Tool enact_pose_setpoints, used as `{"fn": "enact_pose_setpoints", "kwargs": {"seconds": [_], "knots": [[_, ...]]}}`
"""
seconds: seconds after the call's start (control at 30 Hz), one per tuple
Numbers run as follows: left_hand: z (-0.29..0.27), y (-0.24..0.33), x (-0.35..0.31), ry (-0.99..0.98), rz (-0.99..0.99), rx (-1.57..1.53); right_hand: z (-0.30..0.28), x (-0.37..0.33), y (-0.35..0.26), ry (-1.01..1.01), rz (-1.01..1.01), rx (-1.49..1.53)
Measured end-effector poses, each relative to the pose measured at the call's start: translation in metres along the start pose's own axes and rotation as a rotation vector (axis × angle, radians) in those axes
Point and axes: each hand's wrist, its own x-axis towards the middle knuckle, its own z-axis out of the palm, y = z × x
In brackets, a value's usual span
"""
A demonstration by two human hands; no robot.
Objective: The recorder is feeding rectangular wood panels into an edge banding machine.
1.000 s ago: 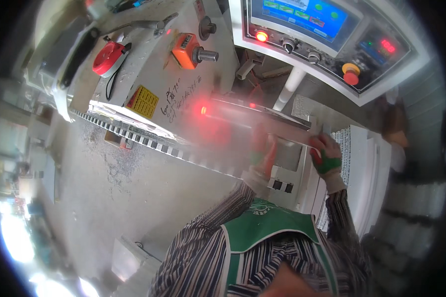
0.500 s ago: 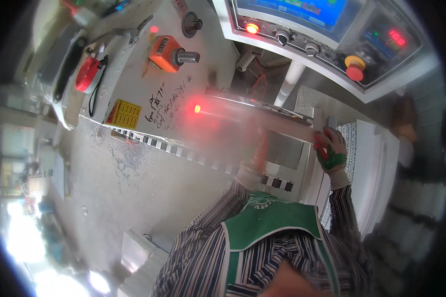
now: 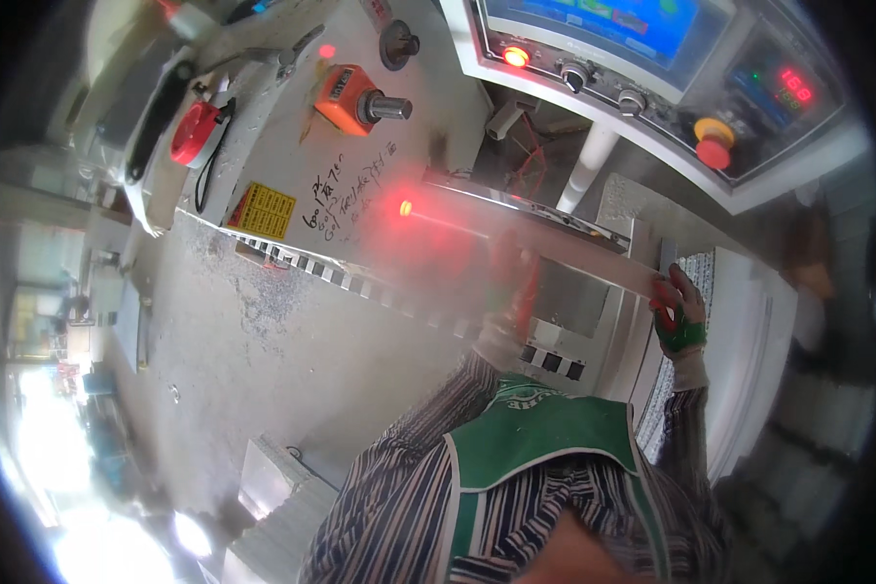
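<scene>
A pale flat strip (image 3: 594, 263) runs slanting across the machine in front of me. My right hand (image 3: 680, 316), in a light glove with green and red coating, has its fingers curled round the strip's right end. My left hand (image 3: 509, 302) is at the strip's left part. Haze and red glare veil its fingers, so their grip is unclear. The strip's far left end is also lost in the haze. Left of that hand, a small red lamp (image 3: 406, 208) glows on the pale machine panel (image 3: 297, 165), which bears handwriting.
A control console (image 3: 642, 112) with a screen, knobs and a red stop button (image 3: 713, 151) overhangs the far right. An orange box (image 3: 346, 100) with a metal knob and a red tape measure-like tool (image 3: 196, 133) are on the panel. Long white pieces (image 3: 740, 360) stand beyond my right hand.
The whole view has shifted slightly right. The strip and my right hand have moved a little further right relative to the machine. My left hand stays at the strip's hazy part.
</scene>
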Motion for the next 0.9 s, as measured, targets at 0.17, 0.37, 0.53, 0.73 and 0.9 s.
{"fn": "enact_pose_setpoints", "kwargs": {"seconds": [0.17, 0.37, 0.53, 0.73, 0.9], "knots": [[0.004, -0.009, 0.004, -0.043, 0.065, -0.025, 0.001, 0.001, 0.019, -0.022, -0.009, -0.057], [-0.003, 0.002, 0.004, -0.167, -0.088, 0.019, 0.008, -0.001, 0.018, 0.048, -0.043, -0.137], [0.000, 0.006, 0.000, -0.093, -0.047, 0.062, 0.008, -0.001, 0.012, 0.013, -0.043, -0.110], [-0.006, 0.006, 0.000, -0.053, 0.015, 0.052, 0.013, -0.002, 0.010, 0.029, -0.069, -0.140], [-0.007, 0.008, 0.001, -0.016, -0.095, -0.138, 0.013, -0.001, 0.014, 0.031, -0.117, -0.148]]}}
